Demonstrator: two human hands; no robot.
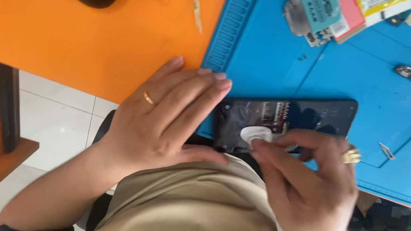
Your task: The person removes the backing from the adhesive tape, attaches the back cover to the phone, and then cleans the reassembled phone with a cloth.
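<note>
On the blue mat [281, 61], a dark phone [294, 119] was steadied at its end by the flat, open left hand [159, 124]. A white pad [255, 135] was pinched by the right hand [306, 177]. Its glass was judged stiff, slippery, fragile; edges were judged safest for holding.

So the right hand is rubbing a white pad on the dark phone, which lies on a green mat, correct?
Not quite: the mat is blue, not green, as the head view shows. The right hand does press a white pad on the dark phone.
</note>
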